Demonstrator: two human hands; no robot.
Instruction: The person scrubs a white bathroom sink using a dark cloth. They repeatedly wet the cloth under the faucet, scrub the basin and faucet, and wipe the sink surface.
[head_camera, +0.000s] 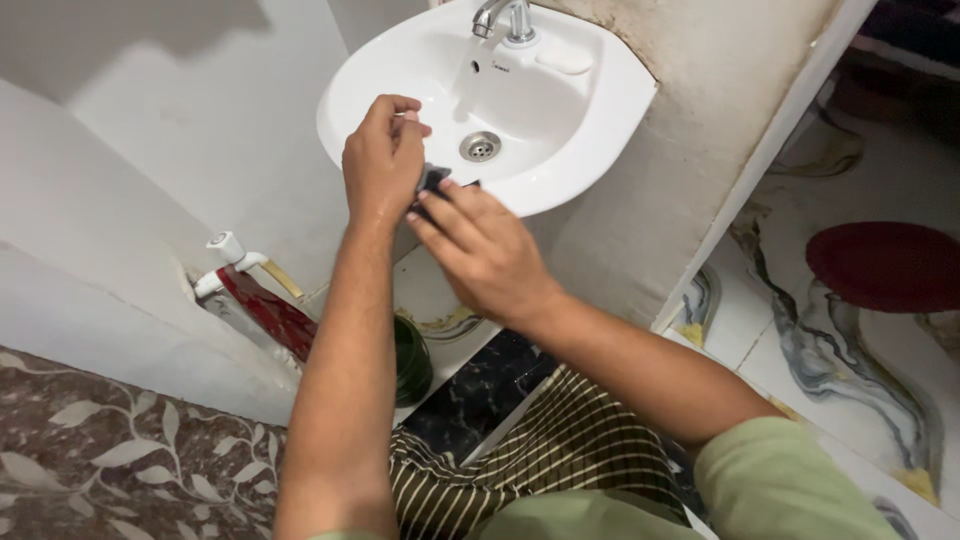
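Observation:
Both of my hands meet over the front rim of a white wall-mounted washbasin (590, 120). My left hand (383, 160) is curled around a small dark object (433, 179), of which only a corner shows. Fingers of my right hand (487, 250) press against the same dark object from the right. What the object is cannot be made out. The basin has a metal drain (481, 147) in its bowl and a chrome tap (505, 18) at the back.
A white wall tap (226, 248) sticks out low on the left wall, above a red strip (268, 312). A dark green round container (410, 360) stands on the floor under the basin. A dark red round mat (885, 265) lies on the marbled floor at right.

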